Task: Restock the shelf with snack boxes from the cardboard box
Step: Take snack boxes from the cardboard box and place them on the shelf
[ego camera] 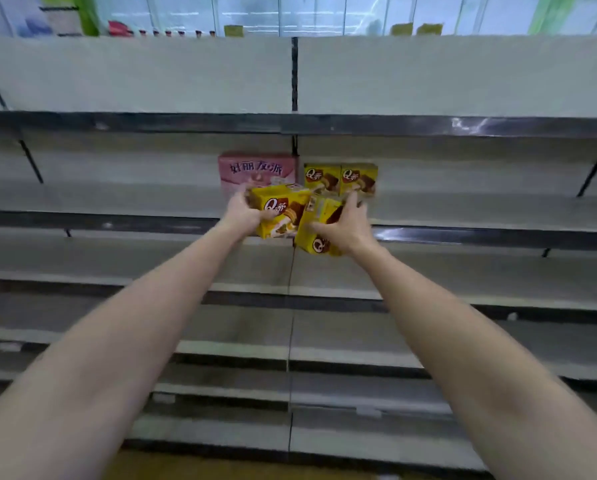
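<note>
the frame is motion-blurred. the left hand grips a yellow snack box, face toward the camera; the right hand grips another yellow box, tilted, both at the shelf edge, hiding the pink box bottom.

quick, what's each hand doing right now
Left hand: grips a yellow box.
Right hand: grips another, tilted yellow box.

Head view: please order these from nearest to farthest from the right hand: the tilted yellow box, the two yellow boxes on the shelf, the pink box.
1. Tilted yellow box: held by the right hand.
2. Two yellow boxes: just behind its fingers.
3. Pink box: farther left, on the shelf.
</note>
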A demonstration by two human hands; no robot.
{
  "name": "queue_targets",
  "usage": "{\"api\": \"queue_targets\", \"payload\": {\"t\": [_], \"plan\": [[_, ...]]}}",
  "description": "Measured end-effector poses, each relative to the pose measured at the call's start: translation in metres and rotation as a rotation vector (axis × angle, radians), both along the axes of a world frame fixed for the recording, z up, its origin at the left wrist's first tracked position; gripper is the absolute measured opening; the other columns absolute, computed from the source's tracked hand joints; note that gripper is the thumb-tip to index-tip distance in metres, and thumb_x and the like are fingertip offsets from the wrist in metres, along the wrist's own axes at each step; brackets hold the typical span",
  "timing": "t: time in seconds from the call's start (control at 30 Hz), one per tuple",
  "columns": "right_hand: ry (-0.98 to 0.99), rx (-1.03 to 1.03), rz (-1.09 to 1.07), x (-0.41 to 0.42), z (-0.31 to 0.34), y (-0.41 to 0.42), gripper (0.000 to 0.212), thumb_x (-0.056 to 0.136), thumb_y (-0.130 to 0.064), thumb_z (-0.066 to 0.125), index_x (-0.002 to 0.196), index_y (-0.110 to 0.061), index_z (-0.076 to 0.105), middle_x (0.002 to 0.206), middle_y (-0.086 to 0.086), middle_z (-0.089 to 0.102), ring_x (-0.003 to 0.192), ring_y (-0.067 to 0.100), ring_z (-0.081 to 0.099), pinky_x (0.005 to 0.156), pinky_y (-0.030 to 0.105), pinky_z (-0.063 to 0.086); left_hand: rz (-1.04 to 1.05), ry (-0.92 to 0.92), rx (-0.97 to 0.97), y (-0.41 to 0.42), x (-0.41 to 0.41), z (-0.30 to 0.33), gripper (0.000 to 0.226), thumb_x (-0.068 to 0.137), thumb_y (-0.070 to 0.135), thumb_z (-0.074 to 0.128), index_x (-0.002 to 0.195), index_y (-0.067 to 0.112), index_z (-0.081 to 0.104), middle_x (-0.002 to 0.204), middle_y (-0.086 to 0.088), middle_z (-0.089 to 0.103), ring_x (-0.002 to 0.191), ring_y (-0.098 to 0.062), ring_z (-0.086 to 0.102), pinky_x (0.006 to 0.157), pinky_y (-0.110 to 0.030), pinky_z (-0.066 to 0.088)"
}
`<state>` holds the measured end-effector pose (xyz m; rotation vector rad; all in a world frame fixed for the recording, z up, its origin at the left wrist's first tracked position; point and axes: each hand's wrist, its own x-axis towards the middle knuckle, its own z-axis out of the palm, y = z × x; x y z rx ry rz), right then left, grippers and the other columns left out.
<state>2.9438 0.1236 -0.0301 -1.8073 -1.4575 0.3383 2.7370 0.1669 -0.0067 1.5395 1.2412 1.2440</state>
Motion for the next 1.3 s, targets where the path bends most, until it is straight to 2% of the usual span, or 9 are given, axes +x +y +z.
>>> {"api": "queue_targets", "payload": {"t": [0.13, 0.3, 0.6, 0.73, 0.83, 0.93, 1.07, 1.23, 1.3], "plan": [[0.13, 0.067, -0.102, 0.016, 0.008, 0.018, 0.117, 0.054, -0.077, 0.074, 0.144, -0.018, 0.028, 0.142, 0.017, 0.036, 0.127, 0.035, 0.047, 0.106, 0.049, 0.044, -0.023, 0.018, -0.012, 0.017, 0.018, 0.009, 0.078, 0.072, -0.002, 0.082, 0.14, 0.012, 0.045, 0.118, -0.005, 0.056, 0.106, -0.023, 0.06, 0.075, -0.037, 0.058], [0.08, 0.037, -0.27, 0.053, 0.017, 0.045, 0.106, 0.064, -0.076, 0.068, 0.14, -0.009, 0.039, 0.133, 0.024, 0.053, 0.129, 0.041, 0.041, 0.108, 0.047, 0.036, 0.004, 0.072, 0.024, 0.053, 0.045, 0.013, 0.078, 0.071, 0.0, 0.084, 0.14, 0.012, 0.047, 0.134, -0.013, 0.057, 0.119, -0.027, 0.057, 0.096, -0.039, 0.052], [0.363, 0.036, -0.305, 0.102, 0.034, 0.094, 0.082, 0.066, -0.074, 0.057, 0.116, -0.009, 0.045, 0.118, 0.018, 0.063, 0.113, 0.039, 0.058, 0.097, 0.047, 0.049, 0.025, 0.314, 0.072, 0.097, 0.089, 0.021, 0.06, 0.084, 0.009, 0.076, 0.137, 0.005, 0.048, 0.125, -0.012, 0.062, 0.114, -0.028, 0.061, 0.092, -0.035, 0.052], [0.435, -0.077, -0.292, 0.128, 0.023, 0.128, 0.097, 0.064, -0.088, 0.032, 0.118, -0.009, 0.045, 0.111, 0.013, 0.067, 0.102, 0.036, 0.064, 0.094, 0.045, 0.05, -0.029, 0.384, 0.069, 0.112, 0.102, 0.017, 0.062, 0.089, 0.009, 0.07, 0.145, 0.016, 0.044, 0.131, -0.011, 0.06, 0.116, -0.027, 0.061, 0.088, -0.029, 0.052], [0.252, -0.199, -0.354, 0.138, 0.019, 0.128, 0.078, 0.089, -0.071, 0.028, 0.138, -0.012, 0.04, 0.134, 0.016, 0.053, 0.124, 0.037, 0.047, 0.099, 0.042, 0.033, -0.048, 0.434, 0.082, 0.119, 0.112, 0.007, 0.059, 0.09, 0.006, 0.069, 0.143, 0.023, 0.049, 0.143, -0.01, 0.052, 0.124, -0.026, 0.056, 0.094, -0.024, 0.047], [0.132, -0.087, -0.262, 0.151, 0.017, 0.12, 0.062, 0.096, -0.058, 0.044, 0.143, -0.019, 0.031, 0.139, 0.018, 0.042, 0.126, 0.04, 0.041, 0.103, 0.045, 0.036, -0.048, 0.458, 0.098, 0.126, 0.122, -0.001, 0.055, 0.088, 0.0, 0.069, 0.138, 0.018, 0.056, 0.147, -0.007, 0.048, 0.132, -0.024, 0.048, 0.097, -0.019, 0.038], [0.003, 0.065, -0.044, 0.17, 0.017, 0.123, 0.037, 0.102, -0.039, 0.048, 0.131, -0.017, 0.056, 0.13, 0.017, 0.054, 0.118, 0.036, 0.052, 0.096, 0.036, 0.043, -0.031, 0.445, 0.11, 0.136, 0.136, -0.01, 0.051, 0.089, -0.001, 0.067, 0.135, 0.018, 0.059, 0.147, -0.008, 0.048, 0.129, -0.024, 0.051, 0.101, -0.022, 0.043], [0.171, -0.021, 0.109, 0.192, 0.025, 0.111, 0.038, 0.098, -0.025, 0.048, 0.132, -0.018, 0.063, 0.137, 0.008, 0.058, 0.122, 0.026, 0.055, 0.095, 0.027, 0.045, 0.002, 0.416, 0.115, 0.149, 0.151, -0.017, 0.05, 0.091, 0.001, 0.066, 0.137, 0.02, 0.058, 0.149, -0.01, 0.046, 0.13, -0.026, 0.05, 0.105, -0.03, 0.046], [0.059, -0.057, 0.209, 0.198, 0.022, 0.11, 0.053, 0.089, -0.009, 0.054, 0.139, -0.023, 0.057, 0.143, 0.004, 0.054, 0.126, 0.024, 0.052, 0.095, 0.023, 0.044, 0.02, 0.412, 0.115, 0.151, 0.155, -0.019, 0.049, 0.091, 0.002, 0.065, 0.137, 0.018, 0.057, 0.149, -0.011, 0.046, 0.131, -0.027, 0.049, 0.104, -0.029, 0.046]]}}
